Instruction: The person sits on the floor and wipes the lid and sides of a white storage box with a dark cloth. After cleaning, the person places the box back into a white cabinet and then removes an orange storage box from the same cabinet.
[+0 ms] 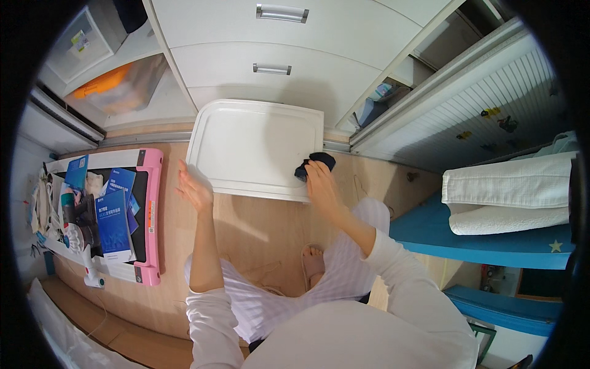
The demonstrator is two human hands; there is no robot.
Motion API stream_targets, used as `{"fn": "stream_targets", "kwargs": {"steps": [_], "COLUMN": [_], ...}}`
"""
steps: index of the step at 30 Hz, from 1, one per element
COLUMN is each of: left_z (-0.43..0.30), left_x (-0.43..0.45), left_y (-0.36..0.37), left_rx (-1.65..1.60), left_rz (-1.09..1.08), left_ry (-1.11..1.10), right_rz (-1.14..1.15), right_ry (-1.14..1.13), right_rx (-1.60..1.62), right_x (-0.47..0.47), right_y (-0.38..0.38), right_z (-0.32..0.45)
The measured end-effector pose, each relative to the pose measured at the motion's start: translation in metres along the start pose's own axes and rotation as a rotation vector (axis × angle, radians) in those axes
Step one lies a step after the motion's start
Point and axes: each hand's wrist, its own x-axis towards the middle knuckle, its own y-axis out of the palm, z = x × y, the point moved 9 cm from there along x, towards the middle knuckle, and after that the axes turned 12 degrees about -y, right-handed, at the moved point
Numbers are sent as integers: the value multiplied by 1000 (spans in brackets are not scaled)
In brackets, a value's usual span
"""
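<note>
In front of me lies a white plastic lid or box top (pixel 258 147) with a raised rim and rounded corners, close to the white drawers. My right hand (pixel 322 182) holds a bunched dark navy cloth (pixel 325 161) at the lid's right edge, near its lower right corner. At the opposite side, my left hand (pixel 196 189) is beside the lower left corner with its fingers spread and nothing in them. Whether its palm touches the rim, I cannot tell. What is under the white top is hidden.
A pink-edged treadmill (pixel 154 207) bearing blue booklets (pixel 113 226) and a handheld vacuum cleaner (pixel 76 237) is at the left. Drawers (pixel 276 55) stand ahead. At the right are a sliding door (pixel 461 106) and a blue shelf (pixel 461 237) with a white towel (pixel 507 184).
</note>
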Motion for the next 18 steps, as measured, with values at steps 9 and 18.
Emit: {"fn": "stream_targets", "kwargs": {"steps": [9, 18], "left_z": [8, 15], "left_x": [5, 8], "left_y": [0, 5], "left_rx": [-30, 4], "left_rz": [-34, -26], "left_ry": [-23, 8], "right_rz": [-11, -6], "right_ry": [-48, -144], "right_rx": [-29, 113], "right_x": [-10, -41], "right_y": [8, 15], "right_z": [55, 70]}}
